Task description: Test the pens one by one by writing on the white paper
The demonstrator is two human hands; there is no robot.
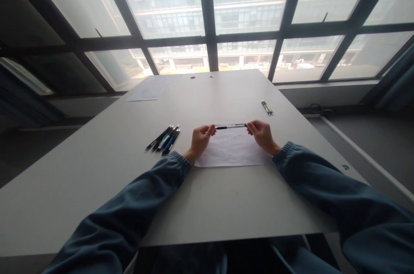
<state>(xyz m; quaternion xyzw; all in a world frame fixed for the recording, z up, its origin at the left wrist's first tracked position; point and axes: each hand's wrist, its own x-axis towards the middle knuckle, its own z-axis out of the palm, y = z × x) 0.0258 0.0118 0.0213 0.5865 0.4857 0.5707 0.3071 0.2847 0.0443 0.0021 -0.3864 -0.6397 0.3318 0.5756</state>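
Note:
A pen (231,127) with a dark grip and a pale barrel is held level between my two hands, above a white sheet of paper (234,149). My left hand (201,139) pinches its dark-grip end between thumb and fingers. At the other end, beside the clip, my right hand (261,135) is closed on it the same way. The very ends of the pen are hidden by my fingers. Left of my left hand lies a bunch of several pens (164,139), mostly black, with some green and blue.
Two slim pens or similar sticks (267,107) lie at the right side of the white table (97,174). More paper sheets (148,89) rest at its far left. Large windows (246,2) stand behind the table, and a small dark fitting (345,167) sits near the right edge.

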